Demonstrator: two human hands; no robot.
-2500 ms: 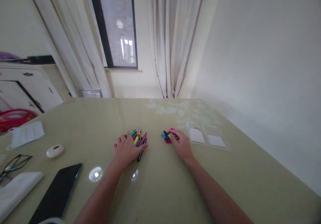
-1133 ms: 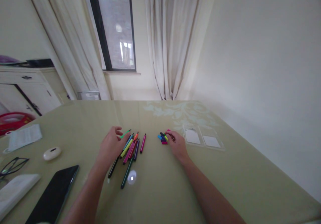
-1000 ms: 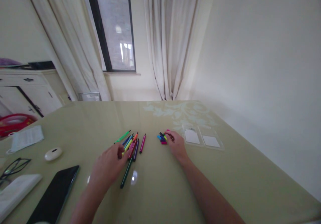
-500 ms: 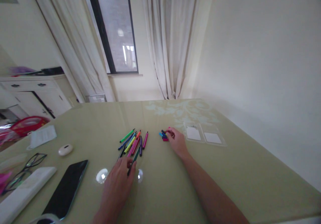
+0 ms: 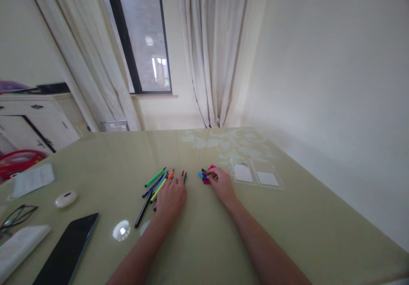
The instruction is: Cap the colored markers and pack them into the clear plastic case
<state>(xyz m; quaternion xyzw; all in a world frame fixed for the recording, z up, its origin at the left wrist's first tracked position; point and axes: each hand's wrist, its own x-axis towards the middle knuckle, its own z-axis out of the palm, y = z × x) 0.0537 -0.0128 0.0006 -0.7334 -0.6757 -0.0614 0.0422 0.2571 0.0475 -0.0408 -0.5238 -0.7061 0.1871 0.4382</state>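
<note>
My left hand [image 5: 171, 200] lies over the right side of a loose pile of uncapped felt-tip pens. A dark green felt-tip pen [image 5: 185, 177] pokes out past its fingers, which are closed round it; the palm hides its lower part. Near the hand lie a bright green pen [image 5: 155, 177], a yellow-green pen [image 5: 158, 191] and a black pen [image 5: 143, 209]. My right hand [image 5: 223, 185] is at a small heap of coloured pen caps [image 5: 206, 182]. Its thumb and forefinger pinch a dark cap [image 5: 205, 171] there, partly hidden by the fingers.
Right of my right hand lies an open clear plastic case [image 5: 267, 178] with white cards. On the left are a phone [image 5: 68, 249], a white oval case [image 5: 66, 199], glasses [image 5: 19, 217], a long white block [image 5: 22, 249] and a pale sheet [image 5: 33, 180]. A wall borders the table's right side.
My left hand has moved forward and right with the dark green pen, now covering several pens. My right hand stays at the caps, its fingers slightly shifted. The view has turned a little right.
</note>
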